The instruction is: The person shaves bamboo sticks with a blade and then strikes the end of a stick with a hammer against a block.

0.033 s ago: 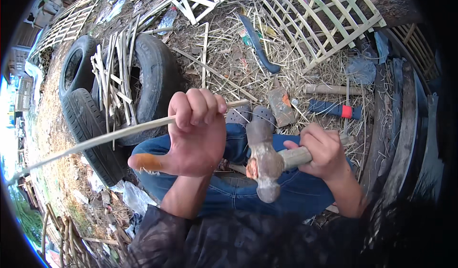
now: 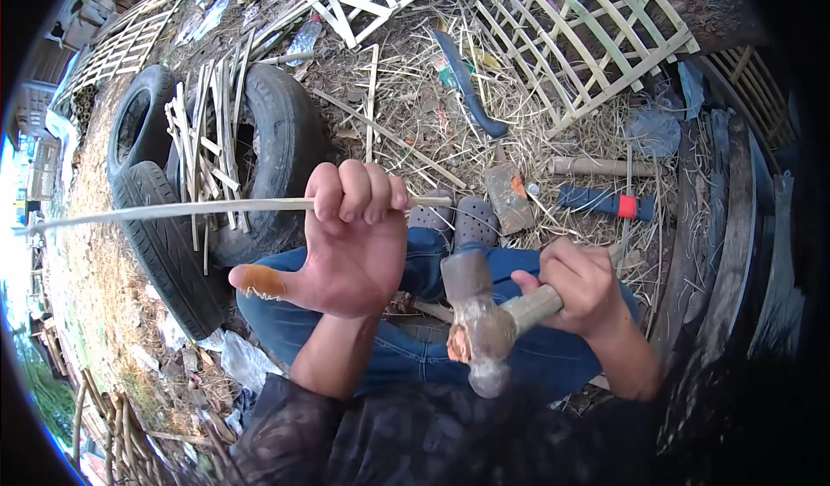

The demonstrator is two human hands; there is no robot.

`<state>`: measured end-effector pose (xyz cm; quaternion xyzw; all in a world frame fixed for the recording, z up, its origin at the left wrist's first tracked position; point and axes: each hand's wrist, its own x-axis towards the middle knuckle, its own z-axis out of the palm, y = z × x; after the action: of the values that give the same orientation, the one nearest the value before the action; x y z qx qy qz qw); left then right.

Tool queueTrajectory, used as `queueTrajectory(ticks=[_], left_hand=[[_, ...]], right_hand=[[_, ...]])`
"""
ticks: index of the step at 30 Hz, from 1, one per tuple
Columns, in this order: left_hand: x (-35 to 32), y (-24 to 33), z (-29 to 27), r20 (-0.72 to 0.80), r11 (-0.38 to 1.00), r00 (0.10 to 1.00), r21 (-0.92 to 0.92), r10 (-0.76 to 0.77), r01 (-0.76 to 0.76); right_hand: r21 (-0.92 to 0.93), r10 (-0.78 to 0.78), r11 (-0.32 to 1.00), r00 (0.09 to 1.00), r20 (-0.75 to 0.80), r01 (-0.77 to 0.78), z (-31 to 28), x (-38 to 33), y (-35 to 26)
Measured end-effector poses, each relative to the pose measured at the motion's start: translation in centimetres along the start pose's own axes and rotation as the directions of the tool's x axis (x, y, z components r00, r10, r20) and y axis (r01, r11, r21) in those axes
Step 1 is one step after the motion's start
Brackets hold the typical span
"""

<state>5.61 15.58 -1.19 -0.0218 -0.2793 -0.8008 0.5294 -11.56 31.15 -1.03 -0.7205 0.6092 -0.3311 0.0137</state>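
My left hand (image 2: 350, 252) is raised with its palm toward me and its fingers curled around a thin bamboo strip (image 2: 186, 210). The strip lies nearly level, its long part reaching far left and a short end sticking out to the right. An orange-brown wrap covers the thumb, which points left, away from the strip. My right hand (image 2: 584, 285) grips the wooden handle of a hammer (image 2: 486, 329) above my lap. The worn metal head hangs left of that hand, apart from the strip, with a ragged orange-brown bit showing at the handle's end.
Old tyres (image 2: 290, 131) stand at the left, with a bundle of bamboo sticks (image 2: 216, 131) across them. Ahead lie a dark curved blade (image 2: 471, 88), a flat block (image 2: 508, 199), a dark roll with a red band (image 2: 605, 201) and a bamboo lattice (image 2: 584, 36). Grey clogs (image 2: 475, 223) are on my feet.
The bamboo strip's left end has risen, so it lies closer to level. The hammer has tilted, its head's lower end sinking slightly. My left hand has barely moved.
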Motion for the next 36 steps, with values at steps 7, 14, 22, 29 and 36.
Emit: queueTrajectory(ticks=[7, 14, 22, 29, 36], left_hand=[[0.5, 0.3, -0.3, -0.096, 0.995, 0.995, -0.093, -0.034, 0.025], [1.8, 0.6, -1.8, -0.076, 0.993, 0.997, -0.117, -0.004, -0.005], [-0.1, -0.1, 1.2, 0.066, 0.999, 0.997, 0.001, 0.036, -0.036], [-1.2, -1.1, 2.8, 0.005, 0.986, 0.994, -0.133, -0.105, 0.105], [0.1, -1.5, 1.0, -0.032, 0.992, 0.996, -0.103, -0.083, 0.079]], right_hand=[[0.042, -0.011, 0.999, 0.997, -0.074, 0.014, 0.5, -0.1, 0.6], [-0.032, 0.026, 0.999, 1.0, 0.0, -0.026, -0.1, 0.2, 0.6], [-0.019, 0.022, 1.0, 0.999, 0.026, -0.022, 1.1, 0.7, 1.5], [-0.017, 0.055, 0.998, 0.998, -0.006, -0.055, 0.4, 0.5, 0.6], [0.156, -0.002, 0.988, 0.998, -0.065, 0.012, 0.6, 0.0, 1.2]])
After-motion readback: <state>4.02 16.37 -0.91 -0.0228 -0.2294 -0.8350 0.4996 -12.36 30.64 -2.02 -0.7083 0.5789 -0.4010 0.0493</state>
